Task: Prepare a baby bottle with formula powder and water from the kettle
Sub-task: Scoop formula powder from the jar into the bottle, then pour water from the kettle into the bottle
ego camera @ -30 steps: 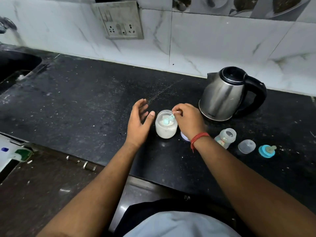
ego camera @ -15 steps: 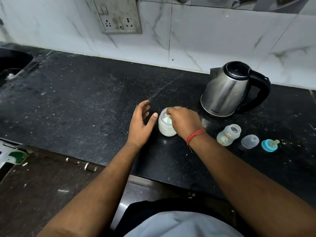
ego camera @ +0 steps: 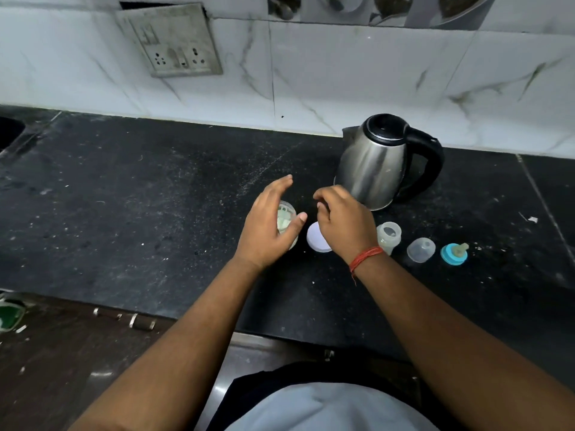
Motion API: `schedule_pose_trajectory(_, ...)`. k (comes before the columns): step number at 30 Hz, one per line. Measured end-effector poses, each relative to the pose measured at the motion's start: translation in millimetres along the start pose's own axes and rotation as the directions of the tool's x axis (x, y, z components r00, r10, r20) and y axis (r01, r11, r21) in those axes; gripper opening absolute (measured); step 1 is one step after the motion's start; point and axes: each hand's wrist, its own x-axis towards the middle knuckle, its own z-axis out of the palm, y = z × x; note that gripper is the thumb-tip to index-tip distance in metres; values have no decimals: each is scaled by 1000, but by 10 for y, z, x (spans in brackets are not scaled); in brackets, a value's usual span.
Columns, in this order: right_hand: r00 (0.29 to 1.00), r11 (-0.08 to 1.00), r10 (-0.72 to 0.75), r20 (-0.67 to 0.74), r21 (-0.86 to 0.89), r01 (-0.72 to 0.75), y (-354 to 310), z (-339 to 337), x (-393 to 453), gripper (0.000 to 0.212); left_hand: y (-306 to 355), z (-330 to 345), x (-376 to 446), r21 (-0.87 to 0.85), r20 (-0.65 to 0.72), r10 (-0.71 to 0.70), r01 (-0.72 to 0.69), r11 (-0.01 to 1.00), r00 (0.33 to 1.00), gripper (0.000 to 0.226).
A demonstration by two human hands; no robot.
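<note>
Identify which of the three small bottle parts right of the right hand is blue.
The teat ring, farthest right: blue with a teat on top. The bottle and cap beside it are clear.

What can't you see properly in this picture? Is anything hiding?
- Powder jar, head view: the left hand covers most of it, so how full it is stays hidden.
- Right hand, head view: its curled fingertips face away, so whether they pinch the scoop cannot be told.
- White lid: partly under the right hand.
- Kettle: lid closed, water level hidden.
- Baby bottle: too small to tell if powder is inside.
</note>
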Motion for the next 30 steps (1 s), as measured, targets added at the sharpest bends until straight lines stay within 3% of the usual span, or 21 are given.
schedule_pose_trajectory(8, 988, 999, 40, -149, 1, -41, 472, -335, -86, 20, 286, 453, 177, -39, 80, 66, -63, 997, 995, 69)
schedule_pose_trajectory(15, 946, 967, 241, -216, 138, -215, 1055, -616, -134, 20, 436, 973, 230, -2, 341, -13, 15, 1000, 940, 81)
schedule_pose_trajectory(23, 867, 869, 452, -209, 324, -375, 1582, -796, -80, 16, 458, 1520, 375, 4, 554, -106, 125, 992, 826, 90)
schedule_pose_trajectory(30, 799, 724, 588, -123, 520, -453, 1804, -753, 190, 27, 399, 1694, 363, -16, 572, -149, 193, 981, 806, 68)
